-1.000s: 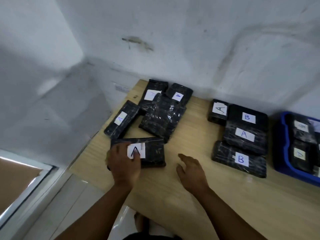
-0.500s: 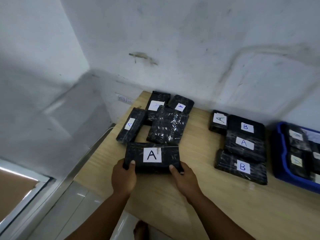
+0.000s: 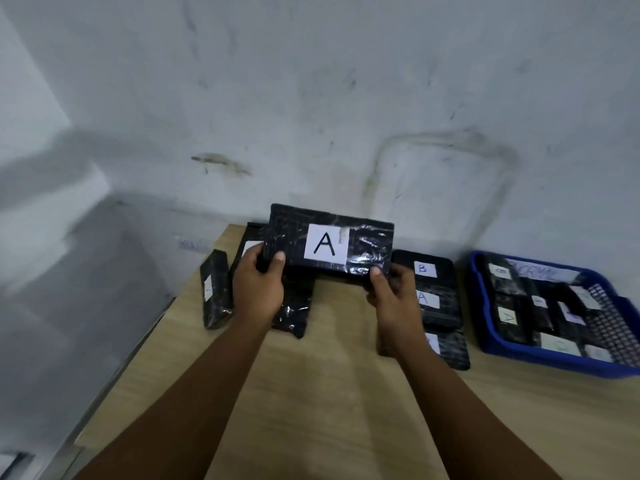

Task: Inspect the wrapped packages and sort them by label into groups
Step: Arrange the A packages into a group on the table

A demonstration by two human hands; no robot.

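A black wrapped package with a white "A" label (image 3: 329,245) is lifted above the wooden table (image 3: 339,393), its label facing me. My left hand (image 3: 258,289) grips its lower left corner and my right hand (image 3: 393,299) grips its lower right corner. Behind and below it lies a group of black packages at the left (image 3: 216,289), partly hidden by the lifted one. To the right lies a row of packages labelled B (image 3: 427,270), A (image 3: 436,301) and one with a hidden label (image 3: 450,348).
A blue plastic basket (image 3: 613,327) at the far right holds several more black labelled packages. A grey wall rises right behind the table. The table's left edge drops to the floor.
Both hands took hold of the "A" package on the table and raised it off the surface, tilting its label toward me. The camera view shifted right.
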